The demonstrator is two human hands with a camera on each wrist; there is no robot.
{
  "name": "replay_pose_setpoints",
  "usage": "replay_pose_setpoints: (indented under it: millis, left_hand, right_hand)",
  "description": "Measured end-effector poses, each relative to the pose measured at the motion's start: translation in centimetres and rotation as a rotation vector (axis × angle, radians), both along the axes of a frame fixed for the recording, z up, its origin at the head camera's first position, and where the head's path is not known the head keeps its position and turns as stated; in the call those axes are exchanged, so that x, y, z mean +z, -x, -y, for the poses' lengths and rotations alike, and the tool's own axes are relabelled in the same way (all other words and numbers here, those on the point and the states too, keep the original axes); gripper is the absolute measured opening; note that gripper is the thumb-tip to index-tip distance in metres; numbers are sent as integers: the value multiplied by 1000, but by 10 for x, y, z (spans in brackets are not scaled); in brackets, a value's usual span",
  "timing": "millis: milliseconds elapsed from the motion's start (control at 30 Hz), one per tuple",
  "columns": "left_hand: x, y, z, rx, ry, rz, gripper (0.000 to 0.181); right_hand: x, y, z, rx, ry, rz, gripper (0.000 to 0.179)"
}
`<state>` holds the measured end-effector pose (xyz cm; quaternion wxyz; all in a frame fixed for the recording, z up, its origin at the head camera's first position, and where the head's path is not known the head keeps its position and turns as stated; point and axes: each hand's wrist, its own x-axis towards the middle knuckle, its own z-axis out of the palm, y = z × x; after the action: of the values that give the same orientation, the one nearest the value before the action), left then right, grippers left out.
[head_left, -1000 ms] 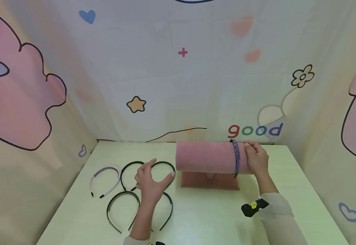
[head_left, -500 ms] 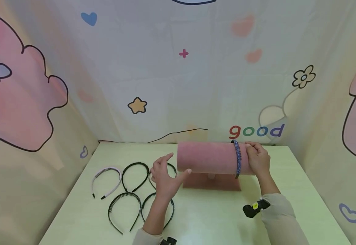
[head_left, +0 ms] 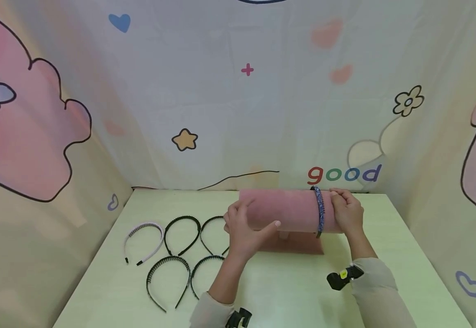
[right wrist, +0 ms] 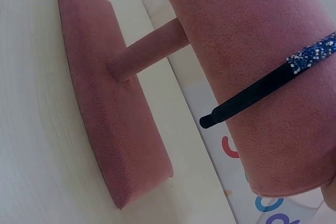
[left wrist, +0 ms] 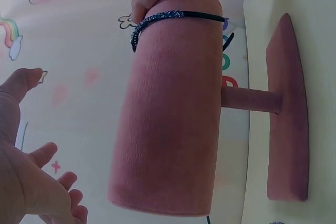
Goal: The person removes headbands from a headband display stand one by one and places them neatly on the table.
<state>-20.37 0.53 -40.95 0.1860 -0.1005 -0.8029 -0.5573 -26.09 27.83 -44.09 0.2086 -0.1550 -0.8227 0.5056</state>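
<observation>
A pink velvety headband display stand [head_left: 283,210] has a thick horizontal roll on a short post and a flat base [right wrist: 110,103]. Around the roll, near its right end, sits a glittery blue headband [head_left: 319,212] with black tips, one pointing free below the roll in the right wrist view. My right hand [head_left: 348,214] grips the roll's right end, thumb on the near side. My left hand [head_left: 246,234] is at the roll's left end, thumb and fingers spread wide. In the left wrist view, a gap separates the left hand [left wrist: 31,182] from the roll.
Several headbands lie on the pale table left of the stand: a white one [head_left: 160,243] at far left, a black one [head_left: 190,248] beside it, a dark toothed one [head_left: 149,273] in front. A printed cloth backdrop [head_left: 221,100] rises behind the table.
My left hand has moved right, from over the headbands to the left end of the stand's roll. The right hand keeps its grip; the blue headband stays in place.
</observation>
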Motion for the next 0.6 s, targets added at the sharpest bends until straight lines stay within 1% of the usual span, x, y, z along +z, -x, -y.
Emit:
replay_pose_setpoints:
  millis: [200,433,600]
  left_hand:
    - [1,5,-12,-1,19,33,73]
    - [2,13,-25,-61,66,20,72]
    - [4,18,-33,-102,137,47,71]
  right_hand:
    - [1,0,-2,4,4,12,41]
    - [1,2,-2,8,6,-5,41]
    - [-1,3,-2,5,4,4,41]
